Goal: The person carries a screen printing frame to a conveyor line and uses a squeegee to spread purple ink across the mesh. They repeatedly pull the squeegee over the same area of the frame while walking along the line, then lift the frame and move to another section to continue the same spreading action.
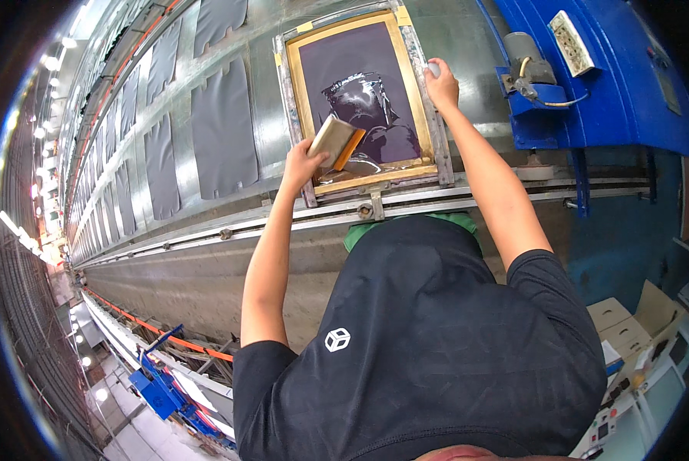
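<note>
My left hand (304,163) is wrapped round the holder of a squeegee (338,144), a wide pale-metal grip with an orange blade. It is tilted over the near left part of a screen-printing frame (430,115). Inside the frame, a dark purple mesh (329,58) has yellow tape borders. Glossy dark ink (357,98) lies in a patch across the mesh's middle, with more shine near the lower edge. My right hand (443,88) is closed at the frame's right side, around a small pale grey piece whose kind I cannot make out.
A long metal table stretches left, carrying several dark grey fabric pieces (223,127). A metal rail (206,240) runs along its near edge. To the right stands a blue machine (621,84) with a motor (530,58). Cardboard boxes (621,326) sit at the lower right.
</note>
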Demonstrator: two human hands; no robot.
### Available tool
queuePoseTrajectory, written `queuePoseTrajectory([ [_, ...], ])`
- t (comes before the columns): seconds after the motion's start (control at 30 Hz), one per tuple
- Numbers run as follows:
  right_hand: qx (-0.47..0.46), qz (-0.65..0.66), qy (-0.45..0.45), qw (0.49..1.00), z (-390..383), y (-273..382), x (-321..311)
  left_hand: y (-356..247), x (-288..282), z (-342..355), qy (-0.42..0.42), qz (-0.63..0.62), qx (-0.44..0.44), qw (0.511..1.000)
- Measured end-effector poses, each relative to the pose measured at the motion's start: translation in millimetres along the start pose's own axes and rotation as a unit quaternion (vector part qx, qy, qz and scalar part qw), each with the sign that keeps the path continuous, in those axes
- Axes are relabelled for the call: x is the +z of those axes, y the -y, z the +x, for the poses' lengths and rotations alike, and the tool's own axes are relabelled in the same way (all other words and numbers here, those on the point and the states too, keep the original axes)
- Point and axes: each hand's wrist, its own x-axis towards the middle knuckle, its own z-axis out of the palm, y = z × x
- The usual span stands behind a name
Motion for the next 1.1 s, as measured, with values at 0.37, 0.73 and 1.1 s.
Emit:
queuePoseTrajectory([
  [0.37, -0.145, -0.236, 0.006, 0.961, -4, 0, -25, -44, 23, 108, 0.492, 0.087, -0.023, 0.866],
  [0.73, -0.256, -0.298, 0.362, 0.845, 13, 141, 30, -82, -17, 168, 0.074, 0.07, 0.139, 0.985],
  [1.1, -0.278, -0.119, 0.309, 0.902, -155, 37, -24, -27, 68, -4, -0.053, 0.054, 0.19, 0.979],
])
